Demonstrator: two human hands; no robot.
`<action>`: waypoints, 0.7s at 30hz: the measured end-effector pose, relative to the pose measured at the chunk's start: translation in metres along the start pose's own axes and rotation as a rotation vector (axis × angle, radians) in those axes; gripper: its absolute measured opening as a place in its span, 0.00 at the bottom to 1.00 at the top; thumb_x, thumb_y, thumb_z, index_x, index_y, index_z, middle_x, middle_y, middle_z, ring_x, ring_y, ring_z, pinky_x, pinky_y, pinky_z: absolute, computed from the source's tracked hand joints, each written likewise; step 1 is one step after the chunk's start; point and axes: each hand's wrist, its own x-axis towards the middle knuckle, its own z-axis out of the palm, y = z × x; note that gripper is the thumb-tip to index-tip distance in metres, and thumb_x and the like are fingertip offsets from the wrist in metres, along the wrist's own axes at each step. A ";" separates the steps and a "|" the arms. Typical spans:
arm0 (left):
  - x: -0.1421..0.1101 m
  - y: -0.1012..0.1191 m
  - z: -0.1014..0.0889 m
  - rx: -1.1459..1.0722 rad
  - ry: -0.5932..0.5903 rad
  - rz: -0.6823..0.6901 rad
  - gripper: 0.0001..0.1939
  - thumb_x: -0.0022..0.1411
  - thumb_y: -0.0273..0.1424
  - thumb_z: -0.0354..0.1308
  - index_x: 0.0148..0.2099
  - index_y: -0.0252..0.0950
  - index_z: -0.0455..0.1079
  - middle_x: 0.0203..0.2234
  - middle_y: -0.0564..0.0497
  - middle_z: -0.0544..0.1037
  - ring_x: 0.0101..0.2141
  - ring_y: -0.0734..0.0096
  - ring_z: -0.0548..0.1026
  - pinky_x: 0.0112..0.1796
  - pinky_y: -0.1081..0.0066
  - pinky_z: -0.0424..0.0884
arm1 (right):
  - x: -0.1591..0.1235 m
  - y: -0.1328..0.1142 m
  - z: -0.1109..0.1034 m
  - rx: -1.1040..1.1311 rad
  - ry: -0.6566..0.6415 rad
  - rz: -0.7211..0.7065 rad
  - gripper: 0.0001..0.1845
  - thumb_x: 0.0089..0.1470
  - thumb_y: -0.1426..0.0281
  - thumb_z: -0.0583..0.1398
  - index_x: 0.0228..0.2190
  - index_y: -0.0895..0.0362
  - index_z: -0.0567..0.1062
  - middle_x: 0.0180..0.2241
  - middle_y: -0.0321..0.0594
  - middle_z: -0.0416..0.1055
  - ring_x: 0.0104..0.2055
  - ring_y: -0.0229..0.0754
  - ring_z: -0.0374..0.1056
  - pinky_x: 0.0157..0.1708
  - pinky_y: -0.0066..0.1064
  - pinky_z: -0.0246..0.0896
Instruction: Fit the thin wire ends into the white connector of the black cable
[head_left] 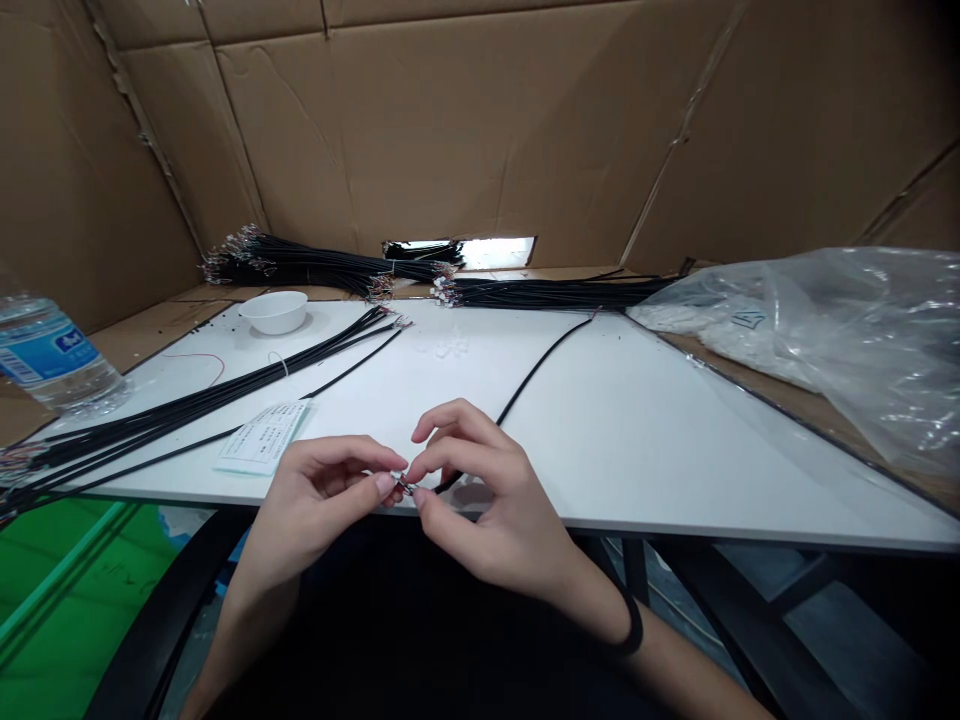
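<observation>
My left hand [322, 500] and my right hand [480, 500] meet at the near edge of the white board [637, 430]. Both pinch the small end piece [403, 486] of a single black cable [525, 385] between thumb and forefinger. That cable runs from my fingers away to the upper right across the board. The end piece is tiny and mostly hidden by my fingertips. A dark band sits on my right wrist.
A bundle of black cables [195, 405] lies across the left of the board with a paper label [264, 437] beside it. A white bowl [274, 311], more cable bundles [315, 262] [555, 292], a water bottle [52, 355] and a plastic bag [825, 330] surround them. Cardboard walls stand behind.
</observation>
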 end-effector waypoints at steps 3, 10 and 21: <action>-0.001 -0.001 0.000 -0.007 0.017 -0.011 0.07 0.56 0.23 0.65 0.35 0.39 0.82 0.28 0.53 0.83 0.28 0.76 0.80 0.32 0.83 0.77 | -0.001 0.001 0.001 -0.016 0.018 0.009 0.05 0.49 0.78 0.62 0.29 0.57 0.76 0.38 0.42 0.67 0.40 0.40 0.67 0.33 0.30 0.65; 0.000 -0.002 0.000 0.050 0.042 0.007 0.07 0.56 0.23 0.66 0.36 0.39 0.81 0.28 0.53 0.82 0.29 0.76 0.79 0.32 0.83 0.77 | 0.000 0.000 -0.002 0.049 -0.010 0.085 0.06 0.53 0.79 0.60 0.29 0.58 0.75 0.39 0.41 0.67 0.41 0.39 0.66 0.39 0.30 0.64; -0.002 0.000 0.004 0.108 0.145 -0.004 0.08 0.54 0.25 0.68 0.38 0.39 0.80 0.29 0.53 0.82 0.32 0.74 0.80 0.33 0.82 0.76 | 0.000 -0.005 0.000 0.058 -0.005 0.247 0.05 0.58 0.76 0.58 0.30 0.57 0.73 0.33 0.36 0.74 0.37 0.37 0.70 0.40 0.29 0.63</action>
